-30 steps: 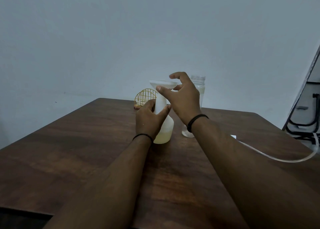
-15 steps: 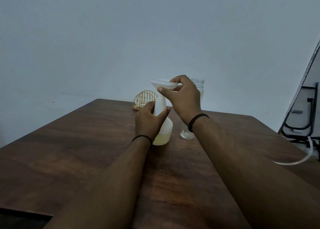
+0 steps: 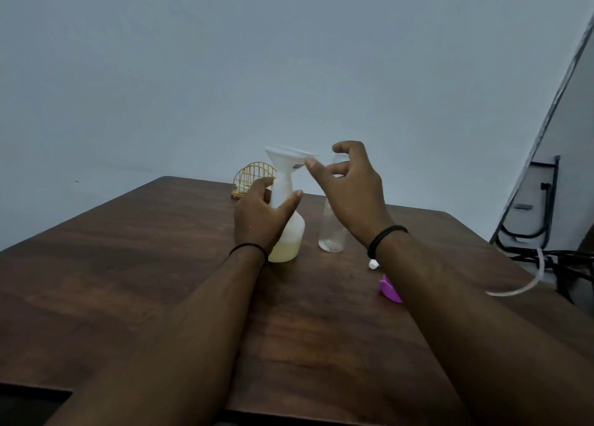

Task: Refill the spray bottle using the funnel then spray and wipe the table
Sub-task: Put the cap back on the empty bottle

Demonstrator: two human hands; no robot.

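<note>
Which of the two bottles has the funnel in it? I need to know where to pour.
The white spray bottle, gripped by the left hand, carries the funnel. The clear bottle beside it has none.

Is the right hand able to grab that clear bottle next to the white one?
Probably yes. The right hand hangs open just in front of the clear bottle, with nothing between them. The left hand holds the spray bottle with the funnel, off to the side.
</note>
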